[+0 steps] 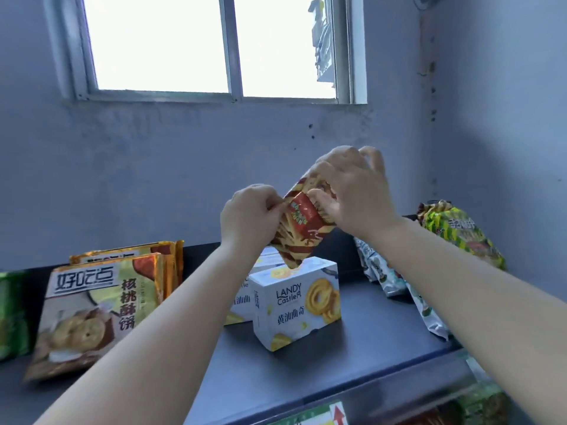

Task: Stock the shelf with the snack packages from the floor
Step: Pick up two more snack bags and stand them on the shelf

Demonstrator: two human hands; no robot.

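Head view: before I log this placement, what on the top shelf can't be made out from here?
- Red snack bag: its label is blurred, with both ends covered by the left hand and right hand.
- Rear cookie box: mostly hidden behind the left forearm and the front box.
- Green pack: cut off by the left edge.
- Lower shelf goods: blurred and cut off by the bottom edge.
- Floor stock: out of view.

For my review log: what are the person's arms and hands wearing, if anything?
Nothing is visible on them. The left hand and right hand are bare, without gloves, and no rings show. Both forearms are bare to the frame edge: no sleeves, watch or bracelet in view.
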